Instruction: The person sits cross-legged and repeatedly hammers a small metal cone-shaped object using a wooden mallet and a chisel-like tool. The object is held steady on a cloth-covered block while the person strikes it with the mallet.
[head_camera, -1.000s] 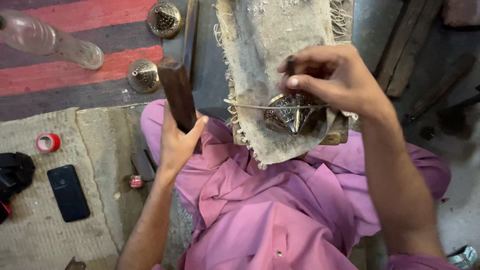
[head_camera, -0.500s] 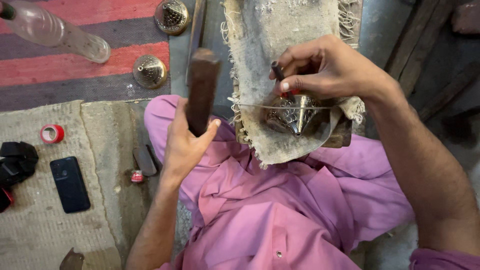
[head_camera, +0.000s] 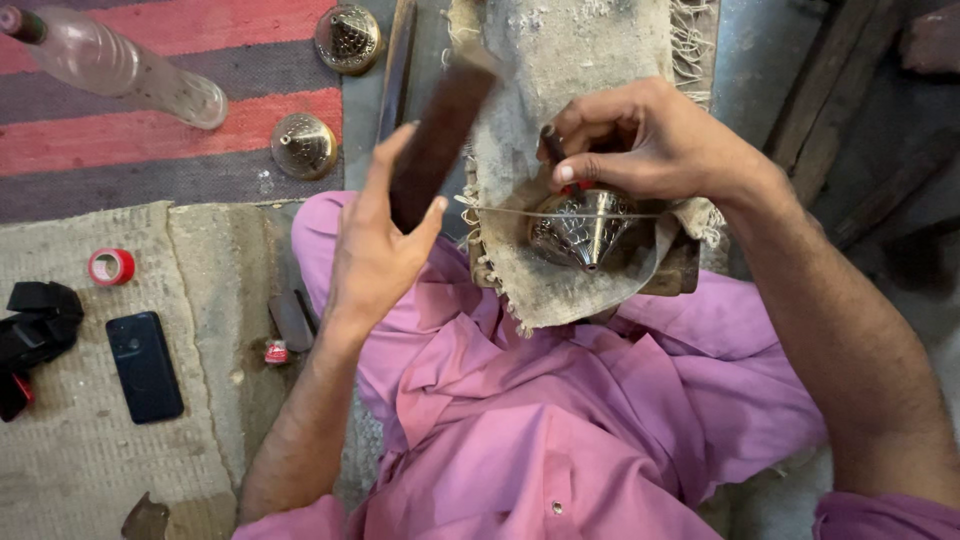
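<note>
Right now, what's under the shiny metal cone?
A frayed cloth lies under the shiny metal cone, draped over something brown. What that is stays mostly covered.

Left hand (head_camera: 375, 255) is wrapped around a dark wooden mallet (head_camera: 437, 140), tilted up over the lap. Right hand (head_camera: 640, 140) pinches a small punch (head_camera: 552, 150) against a shiny engraved metal cone (head_camera: 580, 228) sitting on a frayed burlap cloth (head_camera: 560, 60). Phone (head_camera: 144, 366) and red tape roll (head_camera: 111, 267) lie on the mat.

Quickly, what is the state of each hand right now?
Left hand: closed around a dark wooden block, raised beside the cloth.
Right hand: closed, pinching a small dark tool against the embossed metal cone.
</note>
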